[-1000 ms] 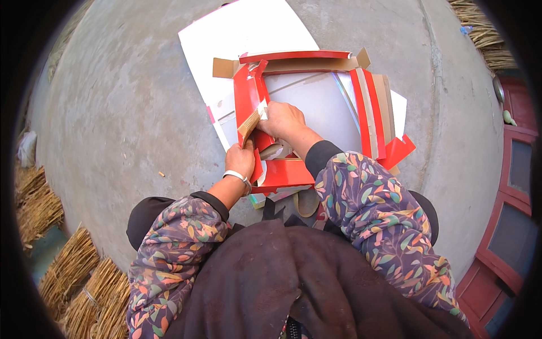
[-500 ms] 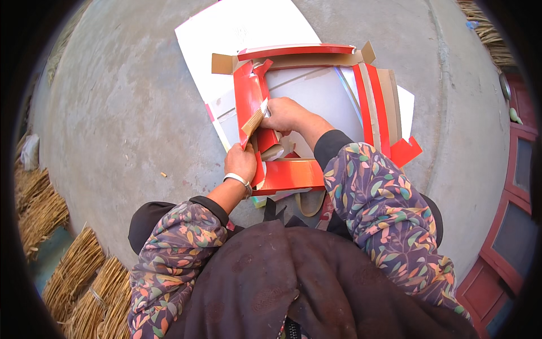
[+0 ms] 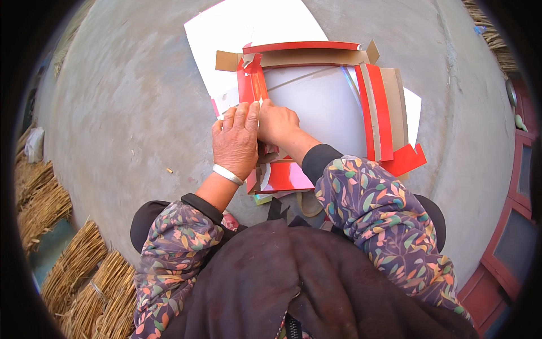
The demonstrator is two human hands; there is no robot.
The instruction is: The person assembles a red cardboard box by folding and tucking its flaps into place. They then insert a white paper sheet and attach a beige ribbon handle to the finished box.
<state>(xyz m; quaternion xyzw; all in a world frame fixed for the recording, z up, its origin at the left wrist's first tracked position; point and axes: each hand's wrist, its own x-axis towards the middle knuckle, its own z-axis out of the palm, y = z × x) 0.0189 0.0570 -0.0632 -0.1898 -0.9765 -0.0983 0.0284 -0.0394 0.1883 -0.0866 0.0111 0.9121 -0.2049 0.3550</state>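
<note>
A flat red and white cardboard box [image 3: 327, 107] lies half folded on the concrete ground, its red side walls standing up at the far and right edges. My left hand [image 3: 236, 141] lies palm down on the box's left red wall, pressing it. A silver bangle sits on that wrist. My right hand [image 3: 278, 123] is beside it, fingers closed on the same red flap [image 3: 252, 85] where it meets the white base. Both hands touch each other. A red glossy flap [image 3: 285, 176] lies under my wrists near my body.
A white sheet [image 3: 248, 28] lies under the box at the far side. Bundles of dry straw [image 3: 68, 248] lie at the left and lower left. A red door or cabinet with glass panes [image 3: 516, 226] stands at the right.
My left hand let go of a brown cardboard strip and now lies flat on the left wall. My right hand slid up next to it. The view shifted slightly closer.
</note>
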